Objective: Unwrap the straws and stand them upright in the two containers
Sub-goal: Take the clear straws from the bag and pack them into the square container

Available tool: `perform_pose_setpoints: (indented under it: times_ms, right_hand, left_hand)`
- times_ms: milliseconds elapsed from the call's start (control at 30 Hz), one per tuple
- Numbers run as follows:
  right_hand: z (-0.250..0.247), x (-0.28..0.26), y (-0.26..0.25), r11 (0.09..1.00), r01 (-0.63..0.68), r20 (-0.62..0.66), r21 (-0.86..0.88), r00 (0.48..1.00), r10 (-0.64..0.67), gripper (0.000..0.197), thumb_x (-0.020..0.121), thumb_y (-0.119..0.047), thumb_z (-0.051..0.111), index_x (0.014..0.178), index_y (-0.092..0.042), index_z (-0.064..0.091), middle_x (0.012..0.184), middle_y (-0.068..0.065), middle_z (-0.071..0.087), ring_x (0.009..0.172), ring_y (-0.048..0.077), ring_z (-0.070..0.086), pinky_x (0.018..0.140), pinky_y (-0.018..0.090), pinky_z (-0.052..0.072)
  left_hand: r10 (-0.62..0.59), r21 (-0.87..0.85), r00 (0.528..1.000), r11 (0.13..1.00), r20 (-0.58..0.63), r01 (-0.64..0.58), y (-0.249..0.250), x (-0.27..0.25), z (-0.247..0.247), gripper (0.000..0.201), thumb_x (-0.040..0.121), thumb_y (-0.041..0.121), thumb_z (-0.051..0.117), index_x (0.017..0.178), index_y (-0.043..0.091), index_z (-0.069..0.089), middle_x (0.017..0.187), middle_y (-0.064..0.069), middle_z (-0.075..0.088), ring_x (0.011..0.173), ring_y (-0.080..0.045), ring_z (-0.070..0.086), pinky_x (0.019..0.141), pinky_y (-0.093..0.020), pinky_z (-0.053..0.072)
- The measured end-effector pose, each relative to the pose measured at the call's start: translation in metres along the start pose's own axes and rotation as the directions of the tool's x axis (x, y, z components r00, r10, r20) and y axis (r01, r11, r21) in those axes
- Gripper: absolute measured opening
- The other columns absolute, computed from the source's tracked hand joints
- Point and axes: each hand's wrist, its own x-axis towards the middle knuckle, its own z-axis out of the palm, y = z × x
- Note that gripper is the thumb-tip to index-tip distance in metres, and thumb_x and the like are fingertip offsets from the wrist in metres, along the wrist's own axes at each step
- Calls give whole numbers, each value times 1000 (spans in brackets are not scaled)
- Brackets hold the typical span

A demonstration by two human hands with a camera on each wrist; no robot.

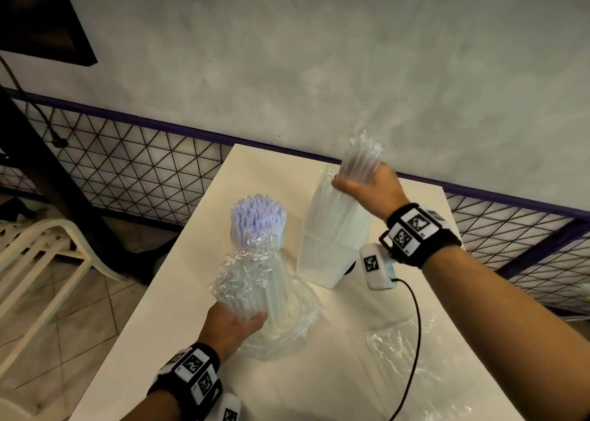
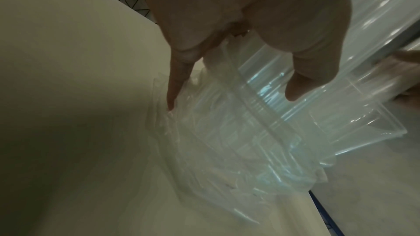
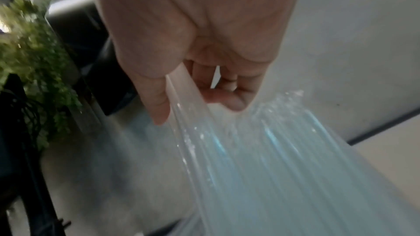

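Note:
On the white table (image 1: 178, 341) my left hand (image 1: 236, 320) grips the lower part of a straw bundle (image 1: 258, 219). Its bluish-white tips stand bare, and crinkled clear wrap (image 1: 245, 270) is bunched round its middle and base. In the left wrist view my fingers (image 2: 175, 85) lie against that wrap (image 2: 227, 141). Further right, my right hand (image 1: 367, 186) grips a bundle of clear straws (image 1: 362, 157) near its top. This bundle stands upright in a translucent white container (image 1: 325, 261). The right wrist view shows my thumb and fingers (image 3: 159, 107) curled round these straws (image 3: 272, 168).
A loose sheet of clear wrap (image 1: 405, 350) lies on the table at the front right, with my wrist camera's black cable (image 1: 415, 325) hanging over it. A white plastic chair (image 1: 48, 254) stands left of the table. A wire mesh fence (image 1: 127, 165) and a grey wall run behind.

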Motion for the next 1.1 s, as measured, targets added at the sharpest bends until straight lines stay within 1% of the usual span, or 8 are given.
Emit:
perform_pose_setpoints:
  times_ms: [100,233,367,567,667,767,967,1100]
  right_hand:
    - [4,-3,10,998,1,-86,-62,996,-6,76,68,-32,90,132,-21,51,121,-7,60,110,12,57,92,26,47]
    - [-3,1,8,964,253,-209,-88,941,-266,101,62,-28,94,145,-26,34,142,-2,41,117,13,49,98,21,44]
    - [-2,8,9,740,502,24,-447,834,-551,83,83,-44,75,150,-17,35,158,3,34,146,22,31,118,38,29]
    - [29,-10,52,535,527,446,-661,849,-284,78,93,-63,23,158,-19,19,166,0,13,154,19,7,121,47,19]
    - [30,-10,51,610,513,409,-604,857,-315,76,96,-59,35,158,-21,14,167,-2,11,154,17,8,122,44,16]
    - [27,-8,40,659,540,363,-524,841,-400,72,98,-51,48,158,-32,12,167,-9,7,153,17,8,118,40,12]
    - [38,-10,49,466,574,513,-674,817,-264,71,92,-60,8,153,-31,31,164,-15,16,154,17,-1,121,51,7]
    - [35,-22,30,542,581,424,-607,814,-397,57,98,-47,20,151,-30,33,165,-10,18,154,17,3,117,50,6]
  left_hand:
    - [4,13,1000,1000,3,-4,0,0,-1,32,56,29,84,66,2,70,67,-10,73,61,-21,70,65,-31,57]
    - [-8,8,1000,1000,8,8,0,0,-1,31,65,18,85,49,7,60,51,-5,64,47,-18,58,56,-26,51]
    - [-15,8,1000,1000,-8,15,1,0,1,43,64,17,86,39,11,51,42,2,53,41,-11,48,49,-18,42]
    - [-14,26,1000,1000,-7,14,-2,1,-3,52,47,40,82,63,-6,64,60,-14,69,57,-24,65,59,-29,53]
    - [-1,53,1000,999,1,1,-3,2,-2,41,57,32,86,69,-4,68,68,-17,71,65,-30,70,65,-38,57]
    - [-10,50,1000,999,-10,11,3,0,0,28,62,20,86,57,2,64,59,-8,69,56,-23,67,60,-30,54]
    - [-25,32,1000,999,-17,25,8,-3,-1,46,52,36,83,48,-2,56,48,-6,58,47,-15,55,50,-24,47]
    - [-30,40,999,999,-22,31,15,-7,2,38,64,16,85,41,7,56,43,1,58,40,-10,53,53,-23,46]
